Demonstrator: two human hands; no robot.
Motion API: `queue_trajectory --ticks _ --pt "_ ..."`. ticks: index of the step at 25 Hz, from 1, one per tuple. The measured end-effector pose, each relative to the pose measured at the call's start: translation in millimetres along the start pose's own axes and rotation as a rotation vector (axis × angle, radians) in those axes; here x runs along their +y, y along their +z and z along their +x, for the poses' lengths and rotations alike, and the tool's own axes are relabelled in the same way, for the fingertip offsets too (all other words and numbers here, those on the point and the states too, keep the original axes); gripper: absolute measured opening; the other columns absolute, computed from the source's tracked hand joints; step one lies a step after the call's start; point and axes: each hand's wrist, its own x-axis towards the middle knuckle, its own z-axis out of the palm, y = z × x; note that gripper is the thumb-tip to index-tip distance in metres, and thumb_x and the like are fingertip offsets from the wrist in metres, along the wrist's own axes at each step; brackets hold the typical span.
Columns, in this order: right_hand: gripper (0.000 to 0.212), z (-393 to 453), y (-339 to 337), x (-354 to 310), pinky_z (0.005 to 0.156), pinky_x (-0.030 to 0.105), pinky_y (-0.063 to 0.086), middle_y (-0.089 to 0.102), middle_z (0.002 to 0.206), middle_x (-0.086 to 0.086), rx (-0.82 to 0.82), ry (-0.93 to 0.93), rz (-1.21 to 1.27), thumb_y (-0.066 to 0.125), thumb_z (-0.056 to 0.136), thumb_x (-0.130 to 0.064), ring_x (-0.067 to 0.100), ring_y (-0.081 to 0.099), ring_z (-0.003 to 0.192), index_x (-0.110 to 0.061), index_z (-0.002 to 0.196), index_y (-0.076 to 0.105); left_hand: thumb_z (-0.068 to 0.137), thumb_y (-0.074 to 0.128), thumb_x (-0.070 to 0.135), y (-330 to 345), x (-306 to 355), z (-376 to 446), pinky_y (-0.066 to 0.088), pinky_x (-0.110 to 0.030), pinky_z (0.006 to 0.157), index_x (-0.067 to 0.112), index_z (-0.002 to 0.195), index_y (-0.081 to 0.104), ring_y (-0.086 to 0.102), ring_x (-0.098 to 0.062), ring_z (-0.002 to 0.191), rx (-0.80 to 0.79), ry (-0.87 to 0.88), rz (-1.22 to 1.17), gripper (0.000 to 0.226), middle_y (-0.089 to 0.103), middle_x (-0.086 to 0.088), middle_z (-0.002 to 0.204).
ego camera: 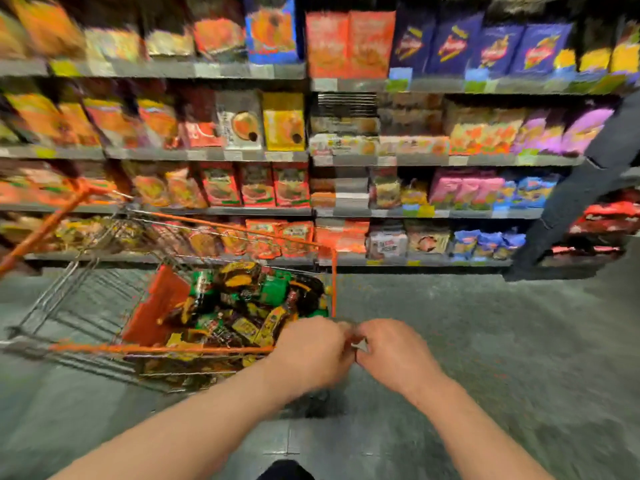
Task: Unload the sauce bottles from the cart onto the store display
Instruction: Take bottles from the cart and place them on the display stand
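Observation:
The whole view is motion-blurred. A wire cart (86, 306) with an orange rim stands left of centre on the floor. Its basket holds a heap of green, yellow and dark sauce bottles and packets (242, 306). My left hand (311, 351) and my right hand (394, 355) meet just off the cart's near right corner, above the floor. Both have their fingers curled, and they pinch a small blurred item (356, 342) between them. What the item is cannot be made out.
Store shelves (311, 211) run across the back in several tiers, packed with bright packets and boxes. A person in dark clothes (571, 202) leans in at the right. Grey floor (485, 341) stretches right of the cart.

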Motion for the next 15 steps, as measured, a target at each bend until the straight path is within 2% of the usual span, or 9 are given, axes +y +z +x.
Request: queue_trajectory --ticks 4,6,12,15 --pt "0.024 78 5 -36 0.071 0.031 0.047 0.067 0.098 -0.002 -0.033 -0.109 0.005 0.052 0.089 -0.038 0.021 0.062 0.094 -0.026 0.104 0.066 0.093 0.046 0.047 6 -87 10 0.049 -0.036 0.068 0.024 0.103 0.061 0.064 -0.031 0.092 -0.002 -0.228 -0.06 0.029 0.067 -0.006 0.096" --pt "0.024 110 12 -45 0.074 0.032 0.051 0.066 0.1 -0.003 -0.033 -0.126 0.009 0.052 0.09 -0.038 0.02 0.062 0.094 -0.026 0.105 0.066 0.094 0.046 0.047 13 -122 21 0.052 -0.036 0.069 0.024 0.102 0.061 0.064 -0.03 0.09 0.001 -0.288 -0.075 0.029 0.067 -0.004 0.093" --pt "0.025 189 55 -40 0.075 0.031 0.05 0.067 0.102 0.0 -0.116 -0.091 0.072 0.054 0.092 -0.038 0.021 0.062 0.097 -0.022 0.106 0.067 0.094 0.046 0.05 52 -192 67 0.051 -0.036 0.068 0.022 0.105 0.059 0.064 -0.027 0.093 -0.056 -0.341 -0.081 0.033 0.066 -0.003 0.098" --pt "0.025 224 90 -28 0.068 0.03 0.05 0.067 0.09 0.001 -0.195 -0.044 0.064 0.052 0.093 -0.037 0.022 0.063 0.088 -0.018 0.097 0.068 0.094 0.047 0.049 80 -204 92 0.05 -0.036 0.068 0.022 0.108 0.059 0.064 -0.027 0.095 -0.091 -0.345 -0.101 0.033 0.066 -0.003 0.103"
